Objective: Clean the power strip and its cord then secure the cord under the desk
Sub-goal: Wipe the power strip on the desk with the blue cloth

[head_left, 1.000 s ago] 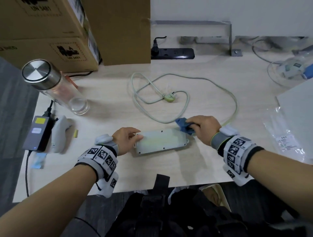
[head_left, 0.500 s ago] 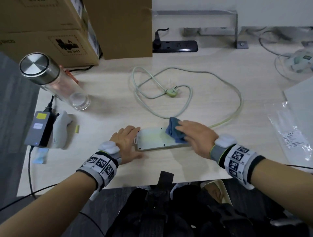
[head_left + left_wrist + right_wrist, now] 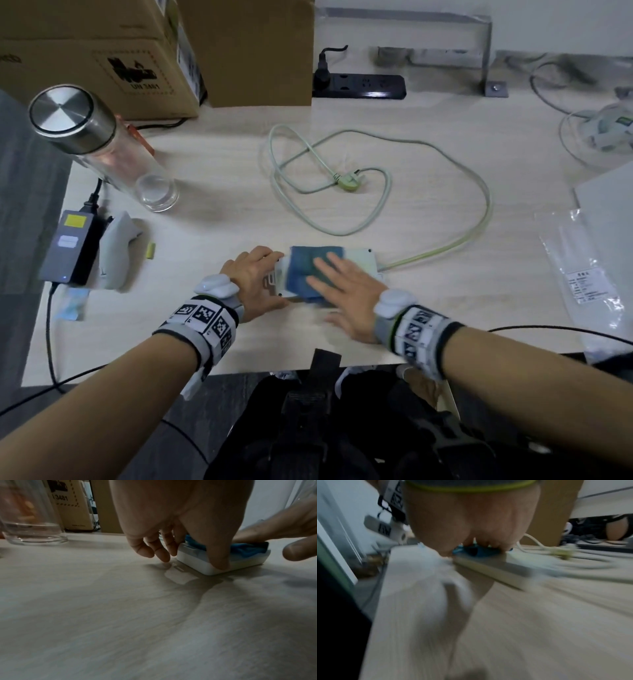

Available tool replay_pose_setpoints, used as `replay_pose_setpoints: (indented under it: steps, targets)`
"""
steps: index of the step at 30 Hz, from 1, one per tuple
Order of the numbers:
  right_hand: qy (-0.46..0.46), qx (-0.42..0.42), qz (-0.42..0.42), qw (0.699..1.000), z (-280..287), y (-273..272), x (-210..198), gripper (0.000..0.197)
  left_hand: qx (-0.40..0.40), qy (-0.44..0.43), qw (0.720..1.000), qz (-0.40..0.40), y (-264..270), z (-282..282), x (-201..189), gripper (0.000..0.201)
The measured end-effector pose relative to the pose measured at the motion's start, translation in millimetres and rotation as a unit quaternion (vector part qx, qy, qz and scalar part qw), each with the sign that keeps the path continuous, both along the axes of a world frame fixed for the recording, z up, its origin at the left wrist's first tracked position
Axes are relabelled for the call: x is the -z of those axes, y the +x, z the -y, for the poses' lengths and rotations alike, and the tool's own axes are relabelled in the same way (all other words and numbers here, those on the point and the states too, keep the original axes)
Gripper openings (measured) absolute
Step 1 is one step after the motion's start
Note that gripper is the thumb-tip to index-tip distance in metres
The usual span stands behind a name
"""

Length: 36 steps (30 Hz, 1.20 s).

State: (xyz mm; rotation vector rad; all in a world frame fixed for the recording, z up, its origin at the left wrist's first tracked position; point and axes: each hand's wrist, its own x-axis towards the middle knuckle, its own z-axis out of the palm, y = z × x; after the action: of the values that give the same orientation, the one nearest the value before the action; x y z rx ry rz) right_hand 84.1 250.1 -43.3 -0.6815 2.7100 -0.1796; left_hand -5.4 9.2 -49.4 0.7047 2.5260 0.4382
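Observation:
A white power strip (image 3: 361,259) lies on the light wood desk (image 3: 212,219), near the front edge. My left hand (image 3: 255,274) grips its left end, thumb on the near side (image 3: 220,562) and fingers on the far side. A blue cloth (image 3: 305,270) covers the strip's left half. My right hand (image 3: 342,291) presses flat on the cloth, fingers straight; this hand is blurred. The pale green cord (image 3: 479,205) runs from the strip's right end in loose loops to its plug (image 3: 347,183). The right wrist view shows the cloth (image 3: 477,551) under my palm, on the strip (image 3: 488,563).
A glass bottle with a steel lid (image 3: 102,144) stands at the left. A grey power adapter (image 3: 68,246) and a white handheld device (image 3: 114,250) lie nearby. Cardboard boxes (image 3: 102,51) and a black power strip (image 3: 363,85) line the back. A plastic bag (image 3: 589,270) lies at the right.
My right hand has slid the blue cloth leftward along the strip, from its right end to its left half, and has flattened. My left hand stays on the left end.

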Motion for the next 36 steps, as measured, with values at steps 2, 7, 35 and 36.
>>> replay_pose_setpoints:
  steps: [2,7,35,36]
  targets:
    - [0.041,0.019,0.004,0.999,-48,10,-7,0.071,0.004,-0.015,1.000,0.006,1,-1,0,0.082]
    - [0.010,0.019,0.048,0.999,-56,12,-10,0.072,0.002,-0.022,1.000,0.018,2,-1,0,0.086]
    - [-0.044,0.046,0.085,0.994,17,-33,-41,0.037,-0.010,-0.018,1.000,0.021,6,-8,-12,0.090]
    - [-0.114,0.113,0.084,0.983,14,-33,-49,0.033,-0.007,-0.020,0.999,0.024,5,-9,-14,0.090]
